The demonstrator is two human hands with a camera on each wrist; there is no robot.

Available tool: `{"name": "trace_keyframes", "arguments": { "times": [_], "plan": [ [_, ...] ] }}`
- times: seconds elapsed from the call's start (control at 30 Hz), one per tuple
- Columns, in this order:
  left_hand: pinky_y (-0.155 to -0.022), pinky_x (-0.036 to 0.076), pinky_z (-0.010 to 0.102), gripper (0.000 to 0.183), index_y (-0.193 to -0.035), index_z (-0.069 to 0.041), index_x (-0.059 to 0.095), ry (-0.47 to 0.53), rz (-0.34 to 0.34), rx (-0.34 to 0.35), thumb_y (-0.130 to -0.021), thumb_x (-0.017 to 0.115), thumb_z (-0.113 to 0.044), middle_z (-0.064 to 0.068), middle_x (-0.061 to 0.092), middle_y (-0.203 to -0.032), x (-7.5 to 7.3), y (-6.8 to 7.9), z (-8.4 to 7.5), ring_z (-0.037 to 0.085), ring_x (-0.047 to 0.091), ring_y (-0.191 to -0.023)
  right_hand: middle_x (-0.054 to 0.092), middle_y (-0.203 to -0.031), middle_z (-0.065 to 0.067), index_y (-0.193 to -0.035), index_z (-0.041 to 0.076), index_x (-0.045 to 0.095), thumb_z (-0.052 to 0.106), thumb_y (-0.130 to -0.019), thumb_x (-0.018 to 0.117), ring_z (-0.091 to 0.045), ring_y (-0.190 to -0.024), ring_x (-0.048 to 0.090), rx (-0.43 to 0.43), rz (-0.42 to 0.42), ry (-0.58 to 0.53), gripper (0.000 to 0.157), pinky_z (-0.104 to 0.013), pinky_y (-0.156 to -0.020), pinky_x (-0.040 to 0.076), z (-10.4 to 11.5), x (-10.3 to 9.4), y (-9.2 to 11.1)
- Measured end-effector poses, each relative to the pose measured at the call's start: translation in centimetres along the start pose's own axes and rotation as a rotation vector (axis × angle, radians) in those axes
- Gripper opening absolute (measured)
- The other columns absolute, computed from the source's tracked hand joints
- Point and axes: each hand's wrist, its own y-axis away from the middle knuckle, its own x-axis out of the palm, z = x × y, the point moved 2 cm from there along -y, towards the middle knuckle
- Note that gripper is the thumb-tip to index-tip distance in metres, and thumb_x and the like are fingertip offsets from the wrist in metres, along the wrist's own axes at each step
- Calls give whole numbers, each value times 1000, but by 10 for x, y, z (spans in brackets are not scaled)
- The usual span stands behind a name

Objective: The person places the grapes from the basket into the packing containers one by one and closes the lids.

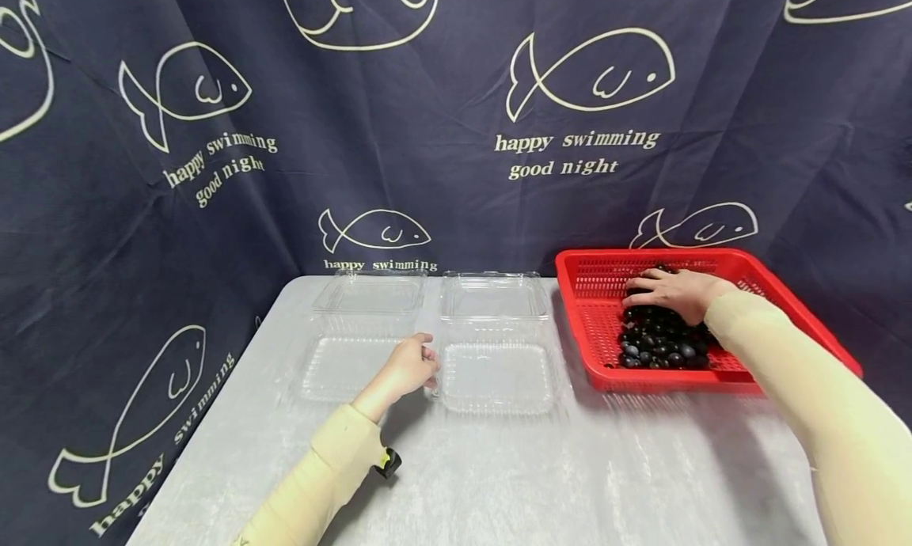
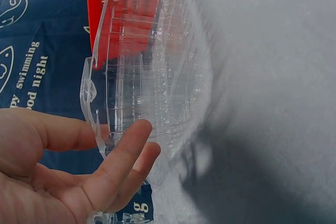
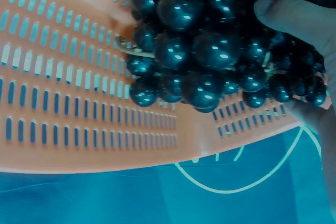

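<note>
My left hand is at the left edge of a clear plastic container, its thumb and fingers on either side of the rim in the left wrist view. A second clear container lies open just left of that hand. My right hand reaches into a red slotted basket and grips a bunch of dark grapes. The thumb lies over the grapes in the right wrist view, while most of the other fingers are hidden. More dark grapes lie in the basket beneath the hand.
Both containers have their lids folded back: a left lid and a right lid. They stand on a pale table. A dark blue curtain with fish drawings hangs behind the table and along its left side.
</note>
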Motion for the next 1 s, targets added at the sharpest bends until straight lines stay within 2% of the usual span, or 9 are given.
{"name": "trace_keyframes", "arguments": {
  "times": [0.13,0.27,0.53,0.77,1.0],
  "plan": [
    [-57,57,25,58,-137,11,35,8,5,-3,-85,57,3,13,59,-93,0,1,0,15,63,-57,47,-135,-11,-130,23,53,-9,-52,76,-38,-115,46,-43,-4,-5,87,-49,-57,53,-1,5,1],
    [-57,58,26,58,-137,12,35,17,8,2,-85,57,3,13,59,-92,0,2,2,16,64,-58,49,-134,-10,-129,22,53,-5,-50,78,-38,-114,47,-55,-16,-20,87,-55,-58,52,-2,6,0],
    [-58,58,25,57,-137,12,34,8,17,2,-86,57,3,16,60,-97,0,1,3,18,65,-60,52,-130,-9,-124,18,55,-1,-45,81,-41,-114,48,-17,16,-24,85,-62,-63,49,1,10,-4],
    [-58,58,25,56,-137,12,34,17,20,4,-87,57,3,17,60,-97,-1,1,1,18,65,-61,52,-131,-15,-124,14,55,-5,-48,79,-50,-117,46,23,40,-70,82,-71,-70,45,4,5,-6],
    [-58,57,24,56,-138,12,34,20,20,4,-87,57,3,18,59,-100,0,0,2,17,65,-61,52,-131,-17,-124,15,55,-5,-48,80,-50,-116,47,36,31,-70,82,-73,-72,44,5,5,-10]
  ]
}}
